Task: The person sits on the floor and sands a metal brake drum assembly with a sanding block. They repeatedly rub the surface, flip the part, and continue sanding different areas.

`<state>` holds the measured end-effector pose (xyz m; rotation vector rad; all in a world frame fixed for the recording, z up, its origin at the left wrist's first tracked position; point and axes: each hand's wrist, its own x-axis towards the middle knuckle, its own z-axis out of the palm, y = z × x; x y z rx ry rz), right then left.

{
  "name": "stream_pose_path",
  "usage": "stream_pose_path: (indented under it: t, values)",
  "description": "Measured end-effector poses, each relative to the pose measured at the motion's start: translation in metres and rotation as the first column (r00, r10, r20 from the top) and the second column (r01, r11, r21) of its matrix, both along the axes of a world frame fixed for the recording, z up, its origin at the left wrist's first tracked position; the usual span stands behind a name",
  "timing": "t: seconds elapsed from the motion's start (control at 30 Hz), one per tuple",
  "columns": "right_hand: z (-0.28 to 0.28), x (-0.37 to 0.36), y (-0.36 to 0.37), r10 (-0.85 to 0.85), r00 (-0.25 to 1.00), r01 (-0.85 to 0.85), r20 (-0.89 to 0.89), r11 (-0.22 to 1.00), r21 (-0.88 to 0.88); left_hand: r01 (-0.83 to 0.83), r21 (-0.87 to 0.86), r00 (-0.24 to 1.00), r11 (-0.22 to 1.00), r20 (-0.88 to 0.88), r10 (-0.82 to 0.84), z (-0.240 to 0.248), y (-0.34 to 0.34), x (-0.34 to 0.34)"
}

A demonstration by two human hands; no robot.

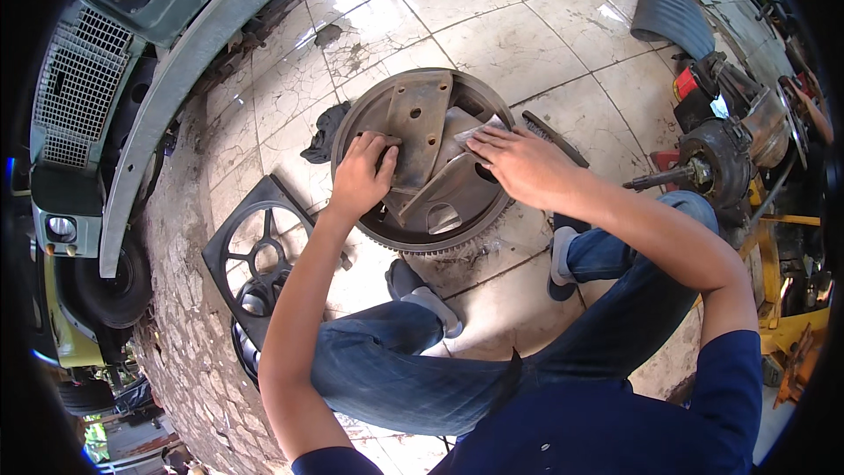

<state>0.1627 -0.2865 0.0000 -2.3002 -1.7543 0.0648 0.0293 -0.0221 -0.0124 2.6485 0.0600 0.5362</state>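
A round, toothed metal flywheel lies flat on the tiled floor in front of me. Across it rests a flat steel plate with several holes, brown with grime. My left hand has its fingers and thumb curled at the plate's left edge. On the wheel's right side, my right hand presses a small folded grey-white piece under its fingers; whether it is cloth or abrasive paper I cannot tell. A brush with dark bristles lies just right of the wheel.
A black crumpled cloth sits left of the wheel, and a black fan-shaped frame nearer me. A vehicle front with a grey bumper stands at left. Greasy machine parts and a curved ribbed panel are at right.
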Motion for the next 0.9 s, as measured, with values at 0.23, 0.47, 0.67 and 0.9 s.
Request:
stream_pose_path:
  t: [0.23,0.47,0.67,0.9]
  values:
    - [-0.003,-0.004,0.005,0.049,0.999,-0.048,-0.020,0.998,0.048,-0.013,0.001,0.999,1.000,-0.034,0.013,-0.002,0.004,-0.004]
    - [-0.004,-0.015,0.007,0.028,0.998,-0.025,-0.049,0.998,0.056,-0.012,-0.009,1.000,1.000,-0.025,0.012,-0.004,0.004,-0.002]
    - [-0.001,-0.018,0.016,-0.042,0.977,0.041,-0.210,0.999,-0.010,0.004,-0.003,1.000,1.000,-0.018,-0.004,-0.004,0.009,-0.004]
    - [-0.003,-0.011,0.017,-0.020,0.978,0.024,-0.206,1.000,0.015,0.030,0.015,1.000,0.999,-0.005,-0.030,-0.005,0.007,-0.002]
